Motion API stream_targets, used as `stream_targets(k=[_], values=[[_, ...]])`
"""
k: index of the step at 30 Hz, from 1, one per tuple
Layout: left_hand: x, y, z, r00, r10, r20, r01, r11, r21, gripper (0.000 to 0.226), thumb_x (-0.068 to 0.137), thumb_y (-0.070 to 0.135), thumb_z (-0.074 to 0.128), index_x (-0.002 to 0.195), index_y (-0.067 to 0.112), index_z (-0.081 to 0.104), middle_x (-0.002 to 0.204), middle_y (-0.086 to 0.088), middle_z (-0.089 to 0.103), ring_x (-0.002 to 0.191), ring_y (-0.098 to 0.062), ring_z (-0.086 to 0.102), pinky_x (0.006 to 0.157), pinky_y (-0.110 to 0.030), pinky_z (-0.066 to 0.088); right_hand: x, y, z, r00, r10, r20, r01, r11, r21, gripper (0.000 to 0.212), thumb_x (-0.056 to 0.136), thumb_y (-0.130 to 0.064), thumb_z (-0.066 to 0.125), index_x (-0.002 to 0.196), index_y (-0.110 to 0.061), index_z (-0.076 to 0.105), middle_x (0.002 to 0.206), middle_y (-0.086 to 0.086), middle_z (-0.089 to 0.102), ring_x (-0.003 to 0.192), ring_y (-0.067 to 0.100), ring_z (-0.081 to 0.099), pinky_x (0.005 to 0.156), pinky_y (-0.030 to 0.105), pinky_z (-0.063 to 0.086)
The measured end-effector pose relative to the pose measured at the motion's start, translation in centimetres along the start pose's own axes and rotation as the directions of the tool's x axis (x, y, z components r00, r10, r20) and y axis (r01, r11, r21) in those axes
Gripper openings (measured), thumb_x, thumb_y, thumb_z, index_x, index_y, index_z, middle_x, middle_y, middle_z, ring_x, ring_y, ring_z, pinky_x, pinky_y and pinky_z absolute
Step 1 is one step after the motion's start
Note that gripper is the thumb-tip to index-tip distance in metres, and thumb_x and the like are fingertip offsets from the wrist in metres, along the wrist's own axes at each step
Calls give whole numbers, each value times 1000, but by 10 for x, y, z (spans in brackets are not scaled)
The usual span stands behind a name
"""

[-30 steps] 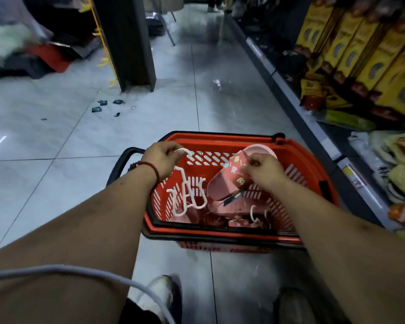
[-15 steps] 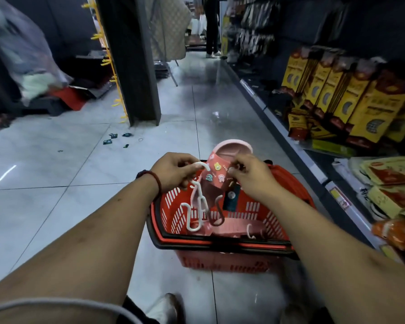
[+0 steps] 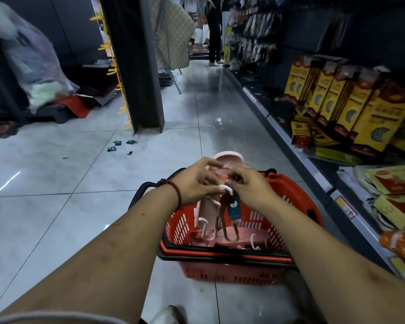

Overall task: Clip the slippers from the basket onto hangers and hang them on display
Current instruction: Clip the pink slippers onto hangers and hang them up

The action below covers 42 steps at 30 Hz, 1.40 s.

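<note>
Hands: two, left hand (image 3: 194, 183) and right hand (image 3: 250, 188)
Basket (image 3: 295, 199): one
Slipper (image 3: 228, 159), held: one; more in basket, uncountable
Hanger (image 3: 226, 188), white, held: one
Floor packets (image 3: 117, 143): four

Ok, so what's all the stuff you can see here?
basket: one, red, on the floor
slippers: several, pink, some held up, some in the basket
hangers: a few, white, held and in the basket
tag: one, teal, dangling under the hands
boxes: many, yellow, right shelf
pillar: one, dark, left of the aisle
bracelet: one, dark red, left wrist
left hand: holds hangers
right hand: holds slippers
</note>
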<state>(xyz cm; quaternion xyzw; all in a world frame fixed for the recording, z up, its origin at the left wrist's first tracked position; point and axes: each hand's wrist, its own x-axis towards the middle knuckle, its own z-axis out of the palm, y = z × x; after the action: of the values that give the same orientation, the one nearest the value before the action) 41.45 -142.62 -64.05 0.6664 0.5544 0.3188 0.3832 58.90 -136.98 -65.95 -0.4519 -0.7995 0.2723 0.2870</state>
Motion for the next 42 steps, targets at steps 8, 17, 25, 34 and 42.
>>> stream_targets(k=[8, 17, 25, 34, 42], values=[[7, -7, 1, 996, 59, 68, -80, 926, 369, 13, 91, 26, 69, 92, 17, 78, 74, 15, 60, 70, -2, 57, 67, -16, 45, -2, -4, 8, 996, 74, 57, -80, 990, 119, 15, 89, -2, 67, 95, -16, 70, 94, 5, 70, 85, 22, 67, 80, 40, 57], [-4, -23, -27, 998, -16, -67, 9, 993, -115, 12, 87, 21, 70, 90, 14, 79, 74, 0, 74, 71, -8, 68, 65, -20, 54, -6, 13, -9, 936, 178, 304, -279, 901, 332, 23, 91, 14, 55, 94, -2, 70, 89, 10, 73, 71, 18, 68, 68, 34, 56], [-8, -23, -37, 983, -29, -183, -22, 962, -271, 19, 94, 26, 63, 103, 17, 77, 89, 9, 75, 81, -1, 66, 74, -17, 51, -9, 23, 1, 718, 85, 691, -549, 680, 486, 36, 86, 8, 65, 112, -14, 75, 110, 21, 72, 92, 41, 61, 77, 44, 53], [-1, -26, -38, 948, -101, -301, 15, 961, -276, 26, 86, 47, 67, 105, 32, 77, 103, -5, 75, 101, -23, 69, 96, -46, 55, -5, -7, 10, 717, -20, 697, -588, 518, 621, 34, 97, -20, 62, 125, -2, 66, 112, 19, 72, 53, 13, 53, 37, 15, 37], [1, -31, -42, 902, -160, -401, 49, 961, -273, 37, 78, 56, 69, 100, 27, 76, 98, -8, 74, 89, -20, 68, 77, -31, 56, 2, -17, 3, 781, 13, 625, -545, 503, 671, 35, 99, -14, 56, 120, 14, 58, 73, 13, 55, 37, 5, 39, 35, 15, 34]])
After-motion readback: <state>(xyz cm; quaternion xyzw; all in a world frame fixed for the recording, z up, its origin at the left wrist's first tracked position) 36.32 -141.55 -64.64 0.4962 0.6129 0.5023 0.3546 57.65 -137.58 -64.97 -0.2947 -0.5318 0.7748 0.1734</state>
